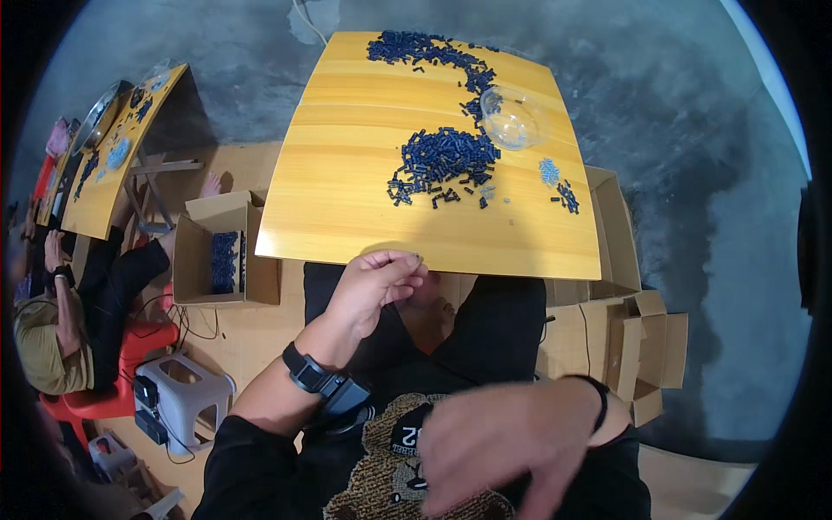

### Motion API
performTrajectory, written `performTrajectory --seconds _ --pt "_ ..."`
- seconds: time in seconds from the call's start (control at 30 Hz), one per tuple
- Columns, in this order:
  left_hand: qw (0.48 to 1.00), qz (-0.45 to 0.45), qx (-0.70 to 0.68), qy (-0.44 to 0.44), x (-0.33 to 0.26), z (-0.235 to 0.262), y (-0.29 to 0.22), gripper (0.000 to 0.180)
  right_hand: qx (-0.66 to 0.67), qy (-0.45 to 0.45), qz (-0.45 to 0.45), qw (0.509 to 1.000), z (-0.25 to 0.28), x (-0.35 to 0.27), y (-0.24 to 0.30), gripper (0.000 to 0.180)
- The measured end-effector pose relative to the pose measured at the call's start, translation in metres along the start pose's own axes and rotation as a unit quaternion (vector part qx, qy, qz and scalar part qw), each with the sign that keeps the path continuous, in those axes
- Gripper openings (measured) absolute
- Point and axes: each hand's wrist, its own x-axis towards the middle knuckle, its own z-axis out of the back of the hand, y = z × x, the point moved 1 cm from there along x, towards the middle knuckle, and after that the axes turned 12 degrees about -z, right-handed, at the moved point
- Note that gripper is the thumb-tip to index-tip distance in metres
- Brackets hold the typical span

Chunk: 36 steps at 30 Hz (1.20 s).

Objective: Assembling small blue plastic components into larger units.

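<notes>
My left hand (382,284) is just off the near edge of the yellow wooden table (334,173), its thumb and forefinger pinched together. A tiny dark speck shows at the fingertips; what it belongs to is too small to make out. My right hand (503,442) is low over my lap, in front of my shirt, smeared by motion, so its fingers cannot be read. On the tabletop lies a heap of small dark blue cylindrical pieces (446,160). Near the right side are small clear pieces (549,172) and a few dark pieces (566,198).
A clear round bowl (511,119) stands beyond the heap, with more dark pieces (416,48) trailing to the far edge. Open cartons stand left (260,282) and right (614,230) of the table. A person (56,347) sits at another table (108,186), near a grey stool (186,394).
</notes>
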Motion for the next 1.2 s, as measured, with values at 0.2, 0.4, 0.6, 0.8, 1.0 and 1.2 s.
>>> performTrajectory --seconds 0.2,0.4,0.6,0.8,1.0,1.2 --pt "0.998 -0.029 -0.021 -0.043 0.012 0.008 -0.011 0.012 0.048 -0.028 0.084 0.995 -0.028 0.016 0.002 0.056" --pt "0.996 -0.041 -0.021 -0.082 0.019 0.022 -0.018 0.012 0.066 -0.021 0.096 0.993 -0.015 0.021 -0.001 0.046" --pt "0.993 -0.075 -0.052 -0.077 0.031 0.033 -0.025 0.016 0.067 -0.073 0.104 0.99 -0.013 0.023 -0.008 0.04" --pt "0.992 -0.096 -0.067 -0.049 0.05 0.036 -0.031 0.015 -0.116 -0.131 0.067 0.982 0.002 0.012 -0.029 0.038" --pt "0.987 -0.125 -0.069 -0.069 0.059 0.045 -0.027 0.014 -0.219 -0.468 -0.281 0.809 0.062 -0.007 -0.076 0.011" --pt "0.99 -0.118 -0.074 -0.023 0.066 0.049 -0.02 0.012 -0.304 -0.618 -0.343 0.639 0.104 -0.027 -0.161 0.012"
